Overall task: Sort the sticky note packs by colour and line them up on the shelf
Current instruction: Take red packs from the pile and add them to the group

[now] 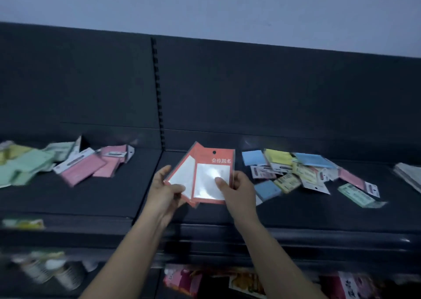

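Two red sticky note packs with white windows sit between my hands above the dark shelf [114, 198]. My left hand [167, 190] grips the tilted left red pack [182, 175] at its lower corner. My right hand [237, 190] holds the upright right red pack [213, 173], thumb pressed on its white window. Pink packs [91, 166] and green packs [27, 164] lie on the shelf's left part. A mixed heap of blue, yellow, pink and green packs [296, 171] lies on the right part.
A slotted upright post [158, 93] divides the dark back panel. A stack of white sheets [410, 175] shows at the far right edge. Lower shelves hold blurred goods: white containers [57, 273] at left, red and pink packages [205, 280] at centre.
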`<action>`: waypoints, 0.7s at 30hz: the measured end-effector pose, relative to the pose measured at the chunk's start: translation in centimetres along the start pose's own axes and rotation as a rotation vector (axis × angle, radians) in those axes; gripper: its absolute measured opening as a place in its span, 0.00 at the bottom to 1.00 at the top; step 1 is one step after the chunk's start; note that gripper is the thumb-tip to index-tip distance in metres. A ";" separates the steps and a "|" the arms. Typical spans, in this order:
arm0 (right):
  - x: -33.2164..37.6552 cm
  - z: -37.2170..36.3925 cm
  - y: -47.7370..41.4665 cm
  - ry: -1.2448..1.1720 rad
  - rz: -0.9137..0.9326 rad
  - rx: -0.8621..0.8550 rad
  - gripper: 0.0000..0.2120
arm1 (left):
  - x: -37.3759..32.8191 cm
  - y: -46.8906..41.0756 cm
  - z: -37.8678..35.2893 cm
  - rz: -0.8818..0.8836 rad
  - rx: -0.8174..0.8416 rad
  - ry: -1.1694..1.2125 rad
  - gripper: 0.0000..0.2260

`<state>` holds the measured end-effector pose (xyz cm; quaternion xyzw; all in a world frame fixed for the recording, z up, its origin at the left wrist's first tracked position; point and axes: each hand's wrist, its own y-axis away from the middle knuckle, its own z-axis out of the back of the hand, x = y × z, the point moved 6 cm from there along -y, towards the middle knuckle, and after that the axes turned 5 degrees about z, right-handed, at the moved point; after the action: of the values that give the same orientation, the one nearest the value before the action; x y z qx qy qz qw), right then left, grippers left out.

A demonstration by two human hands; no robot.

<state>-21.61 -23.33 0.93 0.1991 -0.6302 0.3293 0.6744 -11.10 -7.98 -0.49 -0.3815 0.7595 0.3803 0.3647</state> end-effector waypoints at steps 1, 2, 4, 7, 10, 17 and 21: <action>0.6 -1.5 0.4 -0.002 0.023 0.030 0.05 | -0.8 0.4 1.3 -0.012 -0.013 0.001 0.20; 1.2 -3.1 0.9 -0.002 0.046 0.056 0.04 | -1.5 0.8 2.7 -0.018 -0.033 0.004 0.18; 2.2 -6.1 1.8 0.004 0.089 0.103 0.04 | -2.9 1.7 5.7 -0.031 -0.087 0.022 0.15; 3.5 -11.0 3.6 0.012 0.147 0.174 0.05 | -5.2 3.1 10.4 -0.091 -0.178 0.019 0.13; 4.3 -16.3 5.7 -0.060 0.153 0.244 0.04 | -7.7 4.8 15.3 -0.153 -0.262 0.009 0.13; 6.1 -29.7 10.2 -0.074 0.098 0.432 0.14 | -13.3 7.6 26.8 -0.214 -0.384 0.001 0.12; 6.7 -36.4 12.5 -0.053 0.113 0.491 0.17 | -16.4 8.8 32.7 -0.251 -0.432 -0.014 0.12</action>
<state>-4.19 11.60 1.10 0.3300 -0.5588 0.5042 0.5698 -2.70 28.70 1.46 -0.5391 0.6048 0.4882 0.3243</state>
